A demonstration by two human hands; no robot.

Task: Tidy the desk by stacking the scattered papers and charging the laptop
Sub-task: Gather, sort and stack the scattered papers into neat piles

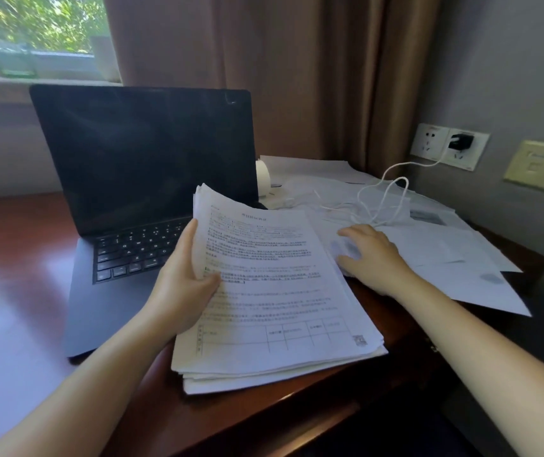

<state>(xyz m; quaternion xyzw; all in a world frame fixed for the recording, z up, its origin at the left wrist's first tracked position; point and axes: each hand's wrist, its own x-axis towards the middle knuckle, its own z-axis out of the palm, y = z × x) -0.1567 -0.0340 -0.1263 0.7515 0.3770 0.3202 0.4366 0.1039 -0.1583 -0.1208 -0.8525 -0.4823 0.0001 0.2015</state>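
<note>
Stacked white printed papers [273, 291] gripped at left edge by left hand [181, 288]; right hand [372, 255] flat, fingers spread, on scattered white sheets [455, 255] beside it.

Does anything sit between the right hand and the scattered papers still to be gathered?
The right hand rests on the nearest sheets, nothing between. Just beyond it, the white charger cable lies looped on top of the scattered papers.

Dark laptop keyboard [138, 250]: white key letters W, E, R faintly legible. White paper stack [273, 291]: print blurred, unreadable; QR code [359, 340] at corner.
</note>
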